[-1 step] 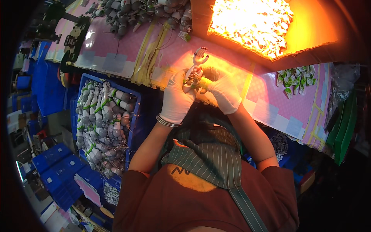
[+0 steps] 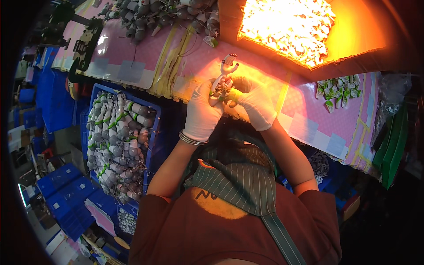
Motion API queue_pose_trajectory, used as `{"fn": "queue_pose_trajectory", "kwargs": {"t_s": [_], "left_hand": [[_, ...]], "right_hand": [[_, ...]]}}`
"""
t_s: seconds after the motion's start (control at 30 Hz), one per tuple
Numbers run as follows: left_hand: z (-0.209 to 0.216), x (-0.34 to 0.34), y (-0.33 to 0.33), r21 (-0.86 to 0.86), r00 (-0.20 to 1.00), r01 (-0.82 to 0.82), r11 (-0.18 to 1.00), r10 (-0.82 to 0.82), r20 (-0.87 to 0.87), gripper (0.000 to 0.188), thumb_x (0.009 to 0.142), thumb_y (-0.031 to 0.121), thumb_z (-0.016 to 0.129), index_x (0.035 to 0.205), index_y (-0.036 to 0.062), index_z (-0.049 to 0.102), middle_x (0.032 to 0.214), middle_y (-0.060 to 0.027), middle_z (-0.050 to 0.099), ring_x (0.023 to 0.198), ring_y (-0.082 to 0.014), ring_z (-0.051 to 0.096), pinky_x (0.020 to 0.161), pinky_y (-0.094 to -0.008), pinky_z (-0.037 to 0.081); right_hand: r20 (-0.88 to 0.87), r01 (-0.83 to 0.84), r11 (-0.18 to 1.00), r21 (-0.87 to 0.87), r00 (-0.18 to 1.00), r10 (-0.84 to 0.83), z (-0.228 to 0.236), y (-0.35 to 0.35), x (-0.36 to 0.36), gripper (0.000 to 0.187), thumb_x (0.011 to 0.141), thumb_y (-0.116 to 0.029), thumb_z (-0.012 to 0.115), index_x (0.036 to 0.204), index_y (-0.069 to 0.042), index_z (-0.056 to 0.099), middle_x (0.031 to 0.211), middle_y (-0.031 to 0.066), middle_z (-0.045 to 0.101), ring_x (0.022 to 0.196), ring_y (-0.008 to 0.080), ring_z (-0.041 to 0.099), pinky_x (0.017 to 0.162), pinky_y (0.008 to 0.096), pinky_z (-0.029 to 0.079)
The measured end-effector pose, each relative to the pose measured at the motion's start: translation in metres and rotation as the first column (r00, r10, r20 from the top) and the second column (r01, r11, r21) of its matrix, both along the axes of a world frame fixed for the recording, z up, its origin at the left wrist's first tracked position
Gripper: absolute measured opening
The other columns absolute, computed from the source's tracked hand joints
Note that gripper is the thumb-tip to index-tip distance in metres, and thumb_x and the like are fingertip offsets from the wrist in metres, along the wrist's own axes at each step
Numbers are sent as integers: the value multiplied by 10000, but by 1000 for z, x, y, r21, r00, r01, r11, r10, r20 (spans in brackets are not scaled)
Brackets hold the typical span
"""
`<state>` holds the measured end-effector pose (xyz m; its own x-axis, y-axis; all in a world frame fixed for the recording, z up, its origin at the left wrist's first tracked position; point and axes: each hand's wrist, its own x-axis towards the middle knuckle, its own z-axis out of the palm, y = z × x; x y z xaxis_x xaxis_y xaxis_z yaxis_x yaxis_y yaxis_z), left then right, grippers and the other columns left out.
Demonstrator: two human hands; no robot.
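Both my hands wear white gloves and meet at the front edge of the pink-topped bench. My left hand (image 2: pixel 201 110) is closed around the lower part of a white toy hand (image 2: pixel 229 65), whose dark-tipped fingers point up and away from me. On its other side, my right hand (image 2: pixel 254 104) pinches at the toy hand's base with a yellow-tipped finger and thumb. Small reddish and green bits show between my fingertips. My fingers hide most of what is gripped there.
A brightly lit cardboard box (image 2: pixel 274 53) full of small parts stands at the back right. Small green-and-white pieces (image 2: pixel 338 90) lie right of it. Grey-and-white parts (image 2: pixel 145 17) pile up at the back left. A blue crate (image 2: pixel 152 137) at my left holds similar parts with green bands.
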<state>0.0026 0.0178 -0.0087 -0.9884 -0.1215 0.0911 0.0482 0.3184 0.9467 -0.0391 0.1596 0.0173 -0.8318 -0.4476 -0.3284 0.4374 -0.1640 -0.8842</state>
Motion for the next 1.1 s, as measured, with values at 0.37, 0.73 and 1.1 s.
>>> {"fn": "queue_pose_trajectory", "kwargs": {"t_s": [0.37,0.73,1.1], "left_hand": [[8,3,-2,-143,999,41,989,-37,31,426,753,-85,608,1161,31,564,1013,-82,642,938,-146,615,814,-264,478],[20,8,-6,-65,986,163,984,-160,58,419,760,21,646,1164,23,532,932,-178,635,872,-344,634,749,-390,500],[16,23,-38,-375,993,105,921,-115,-6,300,807,241,692,1034,74,590,885,-117,606,808,-319,612,709,-359,489]], "right_hand": [[54,-31,999,37,998,29,0,3,-2,274,821,-119,702,1052,-2,612,1002,58,656,840,100,598,636,212,449],[60,49,982,-181,997,-39,-15,-4,3,215,798,-45,679,983,-10,574,884,69,627,775,143,601,667,257,479],[127,-95,992,-78,986,104,-25,-2,0,391,880,-453,549,915,-64,571,712,20,546,520,90,454,438,207,342]]}}
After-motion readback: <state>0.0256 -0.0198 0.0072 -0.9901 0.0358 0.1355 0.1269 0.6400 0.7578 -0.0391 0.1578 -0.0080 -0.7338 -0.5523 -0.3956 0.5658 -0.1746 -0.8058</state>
